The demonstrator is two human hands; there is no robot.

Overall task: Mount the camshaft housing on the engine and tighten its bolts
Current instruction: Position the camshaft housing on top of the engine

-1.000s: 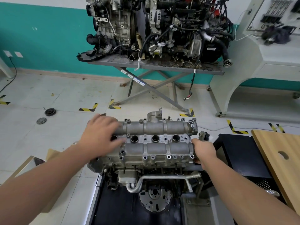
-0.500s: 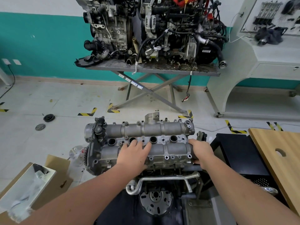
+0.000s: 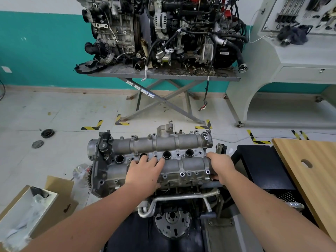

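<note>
At the far left, on the floor (image 3: pixel 54 110), an open cardboard box (image 3: pixel 27 211) with a white liner sits near the lower corner, and two dark round parts (image 3: pixel 47 133) lie farther out on the tiles. Just right of the box the camshaft housing (image 3: pixel 189 142) begins: a grey casting lying on top of the engine (image 3: pixel 172 220), its long axis running left to right across the view, sprocket end to the left, four plug wells in a row down the middle.

The left hand (image 3: pixel 143 172) rests palm down on the near cam tunnel, a little left of the housing's middle. Its fingers (image 3: pixel 156 161) are straight and slightly spread, their tips reaching the second and third plug wells; it presses rather than grips. Further right, the right hand (image 3: pixel 221 165) is at the housing's right end, fingers curled over the end corner with the thumb below the near edge, so it appears to hold that end.

Both hands are on the housing, so the coming move seems to be seating it squarely. The left, sprocket end lies well apart from either hand, with the left hand nearer it. No bolts or tool can be made out. To the right stand a black stand (image 3: pixel 261 166) and a wooden desk (image 3: pixel 312 160).
</note>
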